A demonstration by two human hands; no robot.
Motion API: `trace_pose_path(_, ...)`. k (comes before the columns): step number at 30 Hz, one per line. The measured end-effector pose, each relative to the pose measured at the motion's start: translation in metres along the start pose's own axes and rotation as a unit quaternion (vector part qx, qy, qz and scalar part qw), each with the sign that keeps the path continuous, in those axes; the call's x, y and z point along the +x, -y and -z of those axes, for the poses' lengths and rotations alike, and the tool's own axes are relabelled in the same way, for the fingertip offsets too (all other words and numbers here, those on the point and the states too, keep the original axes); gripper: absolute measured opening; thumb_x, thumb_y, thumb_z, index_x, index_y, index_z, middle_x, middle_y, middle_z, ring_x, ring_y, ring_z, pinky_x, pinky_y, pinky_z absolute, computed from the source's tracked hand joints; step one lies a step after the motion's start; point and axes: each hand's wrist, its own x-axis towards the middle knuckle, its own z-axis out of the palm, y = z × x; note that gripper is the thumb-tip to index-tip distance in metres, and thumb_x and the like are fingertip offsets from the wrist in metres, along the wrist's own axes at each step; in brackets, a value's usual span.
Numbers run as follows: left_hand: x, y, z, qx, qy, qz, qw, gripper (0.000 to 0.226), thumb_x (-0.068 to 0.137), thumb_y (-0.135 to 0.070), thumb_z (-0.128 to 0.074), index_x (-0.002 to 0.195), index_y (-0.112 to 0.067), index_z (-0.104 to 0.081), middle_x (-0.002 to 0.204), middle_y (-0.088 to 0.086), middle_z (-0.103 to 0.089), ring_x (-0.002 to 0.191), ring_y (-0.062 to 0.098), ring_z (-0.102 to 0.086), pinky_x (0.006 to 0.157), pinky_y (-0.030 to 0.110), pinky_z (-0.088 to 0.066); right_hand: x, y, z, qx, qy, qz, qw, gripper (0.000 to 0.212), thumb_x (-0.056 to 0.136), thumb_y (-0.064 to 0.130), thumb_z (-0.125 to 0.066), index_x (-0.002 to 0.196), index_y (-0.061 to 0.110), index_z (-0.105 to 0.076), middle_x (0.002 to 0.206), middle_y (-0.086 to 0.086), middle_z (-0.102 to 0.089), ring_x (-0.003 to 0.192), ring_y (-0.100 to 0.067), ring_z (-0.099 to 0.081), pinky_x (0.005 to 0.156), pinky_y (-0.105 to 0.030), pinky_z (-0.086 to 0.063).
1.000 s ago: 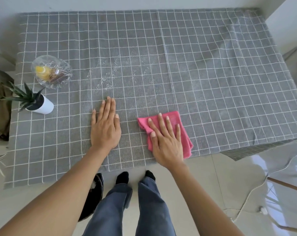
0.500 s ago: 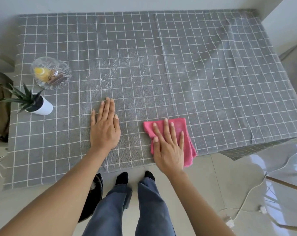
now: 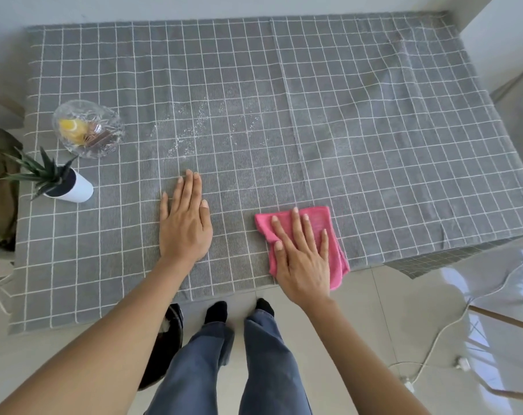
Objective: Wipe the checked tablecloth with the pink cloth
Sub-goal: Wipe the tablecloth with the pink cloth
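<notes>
since a second ago the right hand (image 3: 303, 265) has slid the pink cloth (image 3: 320, 226) rightward; fingers spread flat on it, crumpled beneath. left hand (image 3: 184, 224) rests flat, open, on the checked tablecloth (image 3: 344, 115).

There is one view only, from a wide-angle camera on the person's head. It looks steeply down and forward over the grey, white-checked tablecloth (image 3: 314, 115), close above it. The near table edge, both forearms and the person's own legs fill the bottom; straight lines bow outward at the margins.
</notes>
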Motion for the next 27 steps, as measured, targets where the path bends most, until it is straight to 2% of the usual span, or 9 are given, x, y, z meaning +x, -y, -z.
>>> trace_pose_path(3,0.000,0.000,0.001,0.006,0.000,0.000,1.000,0.054,0.101,-0.032,-0.010,0.152,-0.019,-0.001,0.161,-0.003,0.001,0.148,0.010,0.004,0.121,0.043,0.000,0.008,-0.010,0.004,0.004,-0.013,-0.024,1.000,0.049,0.099,0.049,-0.003,0.149,0.049,-0.003,0.159,0.015,0.011,0.145,-0.006,0.019,0.115,-0.038,0.021)
trace_pose_path(6,0.000,0.000,0.001,0.009,0.000,0.001,1.000,0.055,0.100,-0.032,-0.009,0.153,-0.018,-0.001,0.161,-0.003,0.001,0.148,0.010,0.004,0.121,0.043,0.000,0.029,-0.013,0.006,0.033,-0.057,-0.146,0.987,0.048,0.101,0.048,-0.006,0.149,0.046,-0.003,0.161,0.010,0.009,0.146,-0.009,0.017,0.116,-0.043,0.019)
trace_pose_path(8,0.000,0.000,0.001,0.007,-0.001,0.002,1.000,0.054,0.100,-0.032,-0.009,0.153,-0.019,-0.001,0.161,-0.003,0.000,0.148,0.010,0.004,0.121,0.042,0.000,0.042,-0.005,0.005,0.049,-0.077,-0.193,0.977,0.048,0.102,0.045,-0.009,0.150,0.044,-0.007,0.162,0.007,0.007,0.147,-0.012,0.014,0.116,-0.045,0.018)
trace_pose_path(11,-0.001,0.000,0.000,0.007,-0.006,0.003,1.000,0.054,0.101,-0.031,-0.011,0.153,-0.018,-0.002,0.161,-0.003,-0.001,0.148,0.010,0.002,0.121,0.042,0.000,0.055,0.016,0.001,0.040,-0.052,-0.148,0.987,0.048,0.101,0.046,-0.008,0.150,0.044,-0.003,0.161,0.006,0.011,0.147,-0.015,0.017,0.115,-0.048,0.019)
trace_pose_path(14,0.000,0.000,0.001,-0.006,-0.007,0.003,1.000,0.055,0.100,-0.030,-0.012,0.153,-0.018,-0.004,0.161,-0.003,-0.003,0.148,0.010,0.000,0.121,0.041,0.000,0.057,0.048,-0.007,0.018,-0.006,0.016,1.000,0.049,0.102,0.047,-0.007,0.150,0.046,-0.004,0.160,0.009,0.013,0.145,-0.013,0.021,0.112,-0.044,0.024)
trace_pose_path(16,-0.001,0.000,0.001,-0.007,-0.009,-0.002,1.000,0.054,0.101,-0.030,-0.013,0.153,-0.017,-0.005,0.161,-0.002,-0.004,0.148,0.010,0.000,0.121,0.040,0.001,0.055,0.058,-0.013,0.001,0.006,0.090,0.996,0.049,0.102,0.047,-0.009,0.150,0.045,-0.008,0.160,0.010,0.009,0.144,-0.009,0.020,0.113,-0.042,0.024)
trace_pose_path(18,-0.001,0.000,0.001,-0.010,-0.009,-0.004,1.000,0.052,0.102,-0.028,-0.015,0.153,-0.018,-0.005,0.161,-0.003,-0.004,0.148,0.010,0.001,0.121,0.039,0.001,0.062,0.049,-0.010,-0.003,-0.006,0.077,0.997,0.048,0.102,0.046,-0.010,0.150,0.045,-0.009,0.161,0.010,0.007,0.145,-0.008,0.017,0.116,-0.043,0.019)
trace_pose_path(23,-0.001,0.000,0.000,-0.013,-0.004,0.002,1.000,0.052,0.103,-0.030,-0.011,0.152,-0.020,0.003,0.161,-0.004,0.003,0.148,0.010,0.006,0.121,0.041,0.001,0.099,0.017,0.010,0.032,-0.039,-0.109,0.993,0.049,0.102,0.045,-0.008,0.151,0.041,-0.008,0.162,0.006,0.006,0.148,-0.016,0.012,0.117,-0.051,0.013)
trace_pose_path(27,-0.001,0.001,-0.002,-0.010,-0.003,0.005,1.000,0.053,0.103,-0.031,-0.010,0.153,-0.019,0.003,0.161,-0.004,0.004,0.148,0.010,0.007,0.121,0.041,0.001,0.094,0.037,0.001,0.027,-0.039,-0.084,0.995,0.050,0.101,0.045,-0.008,0.151,0.041,-0.008,0.162,0.006,0.008,0.148,-0.015,0.015,0.116,-0.050,0.016)
